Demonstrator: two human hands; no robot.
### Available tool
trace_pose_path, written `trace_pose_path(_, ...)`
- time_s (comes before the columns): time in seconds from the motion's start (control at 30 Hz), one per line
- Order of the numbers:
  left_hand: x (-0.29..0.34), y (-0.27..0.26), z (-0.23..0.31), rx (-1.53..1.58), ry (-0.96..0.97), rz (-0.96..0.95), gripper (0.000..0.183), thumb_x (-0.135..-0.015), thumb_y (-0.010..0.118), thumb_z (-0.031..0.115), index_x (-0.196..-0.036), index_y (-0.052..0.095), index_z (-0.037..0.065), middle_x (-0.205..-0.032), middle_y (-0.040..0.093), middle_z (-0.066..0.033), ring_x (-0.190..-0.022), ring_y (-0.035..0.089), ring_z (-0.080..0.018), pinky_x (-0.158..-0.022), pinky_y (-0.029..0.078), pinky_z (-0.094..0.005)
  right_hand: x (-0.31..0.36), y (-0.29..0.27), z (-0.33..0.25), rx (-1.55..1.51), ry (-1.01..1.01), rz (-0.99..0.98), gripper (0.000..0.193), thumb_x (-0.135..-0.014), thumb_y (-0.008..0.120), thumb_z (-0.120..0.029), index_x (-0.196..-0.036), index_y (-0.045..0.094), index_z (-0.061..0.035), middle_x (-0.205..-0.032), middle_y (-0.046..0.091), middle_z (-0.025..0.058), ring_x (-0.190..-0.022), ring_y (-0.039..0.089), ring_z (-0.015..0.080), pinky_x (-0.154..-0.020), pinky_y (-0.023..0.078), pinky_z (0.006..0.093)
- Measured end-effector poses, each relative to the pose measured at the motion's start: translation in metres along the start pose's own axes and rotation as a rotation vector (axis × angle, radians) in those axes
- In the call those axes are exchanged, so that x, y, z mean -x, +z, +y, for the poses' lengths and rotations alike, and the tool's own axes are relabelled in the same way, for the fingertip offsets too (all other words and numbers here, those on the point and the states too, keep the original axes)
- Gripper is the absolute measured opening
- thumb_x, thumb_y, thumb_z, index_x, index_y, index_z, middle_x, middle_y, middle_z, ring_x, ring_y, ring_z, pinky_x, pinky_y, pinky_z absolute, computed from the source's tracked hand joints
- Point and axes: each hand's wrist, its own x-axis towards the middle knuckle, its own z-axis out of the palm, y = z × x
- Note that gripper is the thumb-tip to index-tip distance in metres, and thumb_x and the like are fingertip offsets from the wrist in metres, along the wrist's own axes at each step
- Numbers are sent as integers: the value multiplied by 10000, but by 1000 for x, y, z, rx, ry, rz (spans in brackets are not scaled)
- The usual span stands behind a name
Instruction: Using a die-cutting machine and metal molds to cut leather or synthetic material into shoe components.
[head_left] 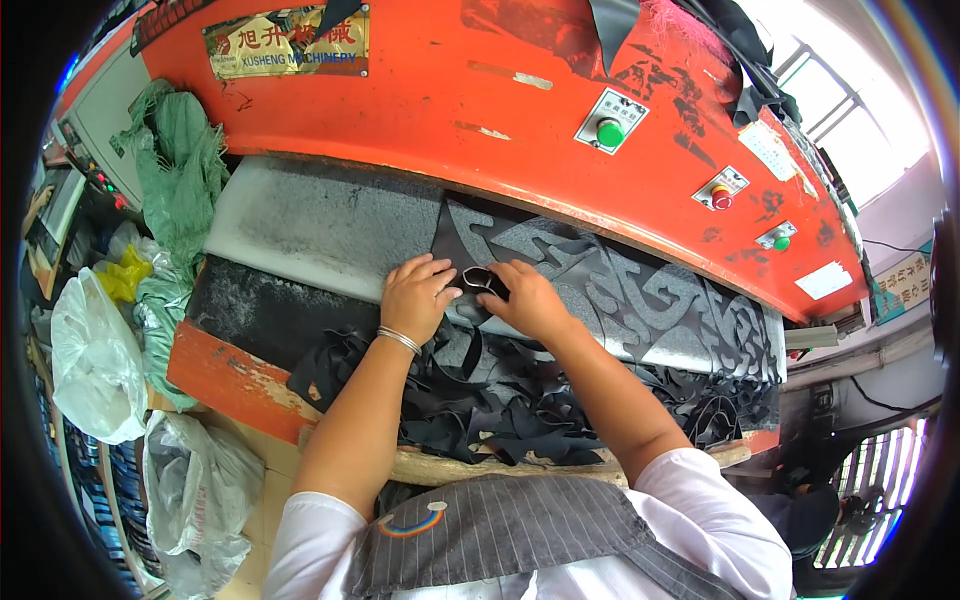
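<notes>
Big orange machine (pixel 450 90) fills the top of the view. It has a green button (pixel 610 132) near the middle, a red button (pixel 721 198) more to the right & another small green button (pixel 781 243) past that. A gold sign plate (pixel 290 42) sits at top left of it.

Under the machine is a flat grey board (pixel 300 225), rough & scratched. A thin black sheet (pixel 640 290) lies on the board, full of cut-out holes w/ curly shapes. Lots of black scraps (pixel 500 400) are piled in front, between the board & the person's body. The pile hides the near edge of the board. A wood stick (pixel 440 466) lies just under the scraps.

On the left: a green net bag (pixel 180 180), a white plastic bag (pixel 95 365), a bit of yellow (pixel 125 275) & another clear bag (pixel 195 490) lower down. Window w/ bright light at top right.

Left hand (pixel 413 296) lies flat on the sheet, fingers spread, thumb by a small cutter ring (pixel 482 282). A silver bangle (pixel 399 340) is on that wrist. Right hand (pixel 530 298) is curled over the ring's right side, fingers pressing on it. Can't tell if it grips it tight or just holds it down.

The ring is a small dark metal loop, bent in a curvy shape, open in the middle. It sits on the black sheet right between both hands, near the sheet's left end.

Person wears a white shirt & grey striped apron (pixel 500 540).
</notes>
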Motion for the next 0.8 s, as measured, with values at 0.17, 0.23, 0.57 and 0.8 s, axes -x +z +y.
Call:
trace_pose_path(0.17, -1, 5, 5, 1, -2, 1, 263, -801, 701, 293, -995, 746, 122, -1149, 668, -1, -1185, 530, -240, -964, 399, -420, 25, -7, 26, -175, -31, 42, 687, -710, 800, -165, -1333, 528, -69, -1036, 631, 138, -1023, 551, 315, -928, 430, 391)
trace_pose_path(0.23, -7, 3, 4, -21, -4, 3, 238, -798, 705, 282, -972, 754, 128, -1143, 670, 5, -1177, 531, -243, -956, 401, -419, 22, -7, 32, -170, -50, 32, 647, -732, 789, -181, -1323, 542, -89, -1085, 621, 134, -1044, 543, 320, -933, 419, 395)
trace_pose_path(0.57, -14, -1, 16, -62, 3, -17, 208, -790, 711, 281, -945, 761, 151, -1126, 674, 14, -1173, 527, -252, -951, 392, -422, 30, -21, 36, -124, -67, 45, 645, -746, 779, -240, -1333, 538, -126, -1179, 577, 161, -1077, 524, 333, -933, 415, 408)
trace_pose_path(0.8, -32, -26, 53, 300, -183, 289, 228, -859, 677, 216, -982, 713, 27, -1031, 678, -143, -999, 626, -303, -852, 483, -396, 103, -121, 70, -83, 45, 870, 762, -805, 752, -258, -1429, 385, -21, -1488, 364, 191, -1384, 334, 342, -1115, 282, 458)
